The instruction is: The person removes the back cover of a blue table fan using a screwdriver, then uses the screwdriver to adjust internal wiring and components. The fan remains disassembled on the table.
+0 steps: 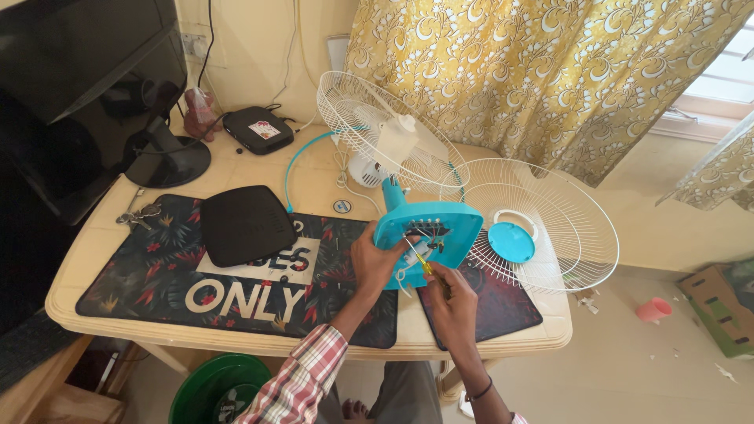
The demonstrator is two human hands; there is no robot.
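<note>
**Hands at the upturned base of a table fan**

Head view: left hand point(375, 259) gripping turquoise fan base point(428, 228) by its edge; right hand point(449, 297) clenched around yellow-handled screwdriver point(420, 259), tip at exposed wiring. Behind, white rear guard point(377, 129); right, loose front guard point(542, 228). Left, black box point(246, 224) on floral desk mat point(157, 275); labelled black box point(258, 129) farther back. Beige table point(314, 177), patterned yellow curtains point(534, 71).

the left hand point(375, 259) gripped the blue fan base point(428, 232) on the table point(314, 177). the right hand point(452, 302) held a screwdriver point(419, 261) at its wiring.
</note>
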